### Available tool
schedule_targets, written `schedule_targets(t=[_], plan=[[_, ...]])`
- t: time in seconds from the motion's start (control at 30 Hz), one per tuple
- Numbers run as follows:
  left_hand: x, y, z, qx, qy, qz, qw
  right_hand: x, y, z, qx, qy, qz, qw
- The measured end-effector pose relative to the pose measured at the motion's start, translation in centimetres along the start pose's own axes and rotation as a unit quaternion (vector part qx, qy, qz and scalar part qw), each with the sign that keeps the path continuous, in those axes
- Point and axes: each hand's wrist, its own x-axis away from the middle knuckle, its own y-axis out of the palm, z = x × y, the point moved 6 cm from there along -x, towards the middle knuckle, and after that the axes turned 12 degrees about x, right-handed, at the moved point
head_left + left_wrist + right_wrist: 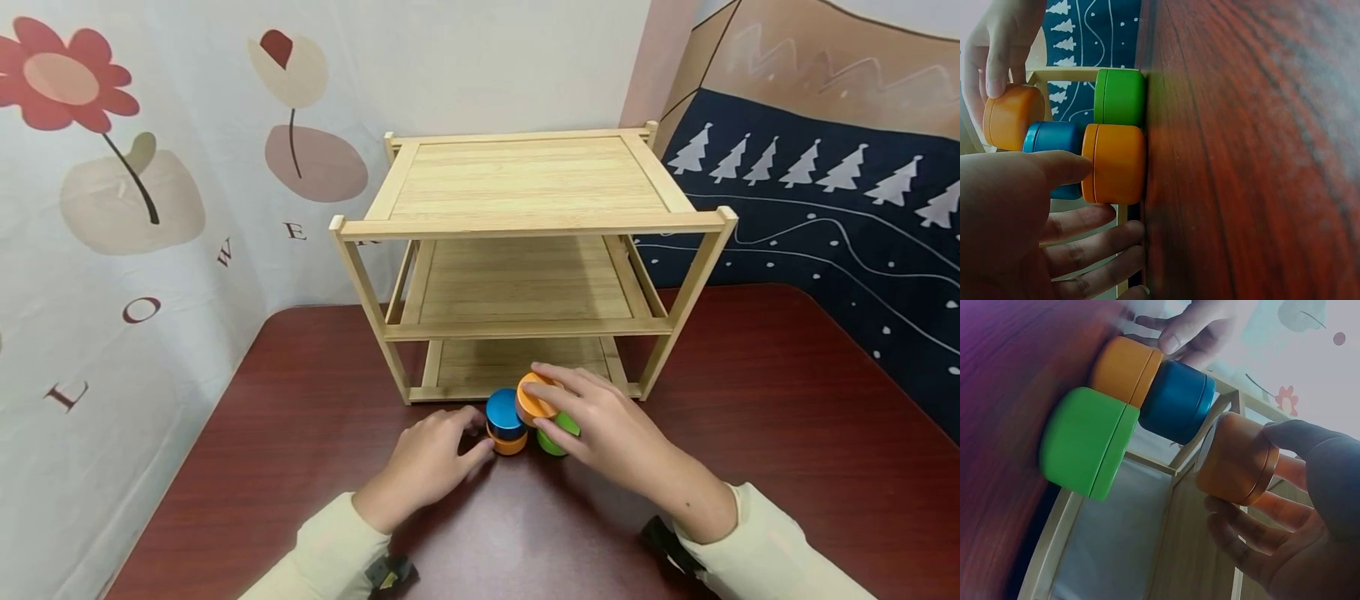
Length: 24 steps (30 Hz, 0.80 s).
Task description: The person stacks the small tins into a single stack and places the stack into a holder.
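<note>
My right hand (611, 425) grips an orange round tin (1235, 459) with a lid, thumb on one side and fingers on the other. It is raised above the table, close over a green tin (1088, 444) and beside a blue tin (504, 410). The blue one sits on top of a second orange tin (1119, 164), which stands on the table next to the green tin. My left hand (427, 457) is at the left of this stack, its thumb right at the lower orange tin and its fingers loosely extended. In the head view the right hand partly hides the green tin.
Just behind the tins stands a three-level wooden shelf rack (528, 327), its front legs close to them. Dark red wood table (300, 400) extends to both sides. Printed fabric (225, 167) hangs behind and to the left.
</note>
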Motion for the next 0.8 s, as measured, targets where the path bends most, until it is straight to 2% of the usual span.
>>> schedule_targets(t=[0.8], plan=[[0.0, 0.0, 0.0, 0.003, 0.002, 0.0, 1.0, -1.3, 0.7, -0.8, -0.012, -0.004, -0.025, 0.9996]])
